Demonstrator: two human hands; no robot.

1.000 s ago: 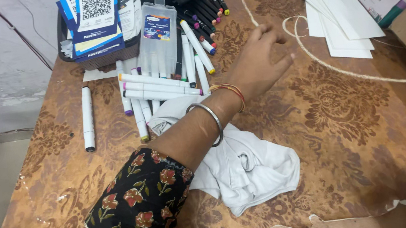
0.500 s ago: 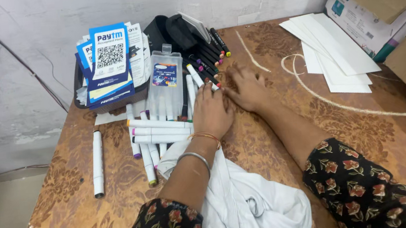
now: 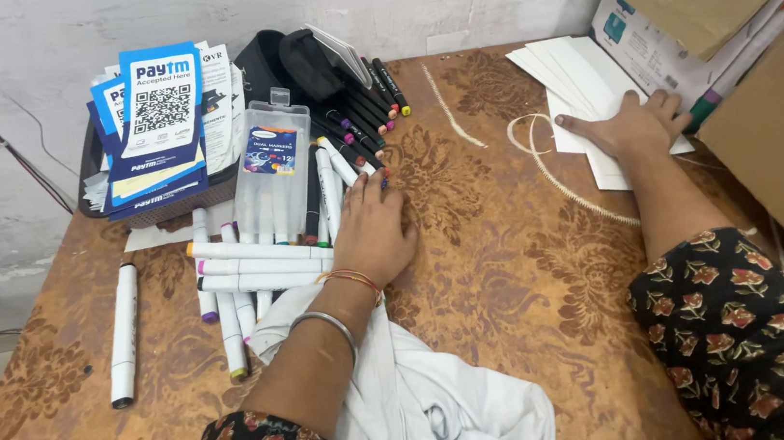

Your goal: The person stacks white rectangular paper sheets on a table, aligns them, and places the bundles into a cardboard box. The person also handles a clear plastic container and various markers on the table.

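While the left hand [image 3: 374, 232] lies palm down and open on the table [image 3: 505, 276], its fingertips touch the ends of a few markers [image 3: 334, 173] at about twelve o'clock from the wrist. These markers are long and thin, with white or black barrels and small coloured caps. Their long axes run roughly from six to twelve o'clock, leaning a little toward eleven, and the coloured tips nearest the fingers point toward the person. At nine o'clock from the hand, three more white markers [image 3: 256, 266] lie crosswise, their long axes running from nine to three o'clock, stacked over others that point away from the person. A clear plastic case [image 3: 272, 169] sits at eleven o'clock from the hand. One white marker [image 3: 122, 333] lies alone far out at nine o'clock, well apart from the rest, pointing from six to twelve.

The right hand [image 3: 635, 127] rests flat and open, fingers spread, on a stack of white paper sheets [image 3: 571, 75] at two o'clock on the table, gripping nothing. A pale cord [image 3: 552, 174] loops just beside the sheets. A white cloth [image 3: 431, 410] lies under the left forearm at six o'clock. Both sleeves are dark with a red floral print, and the left wrist wears bangles [image 3: 330, 321].
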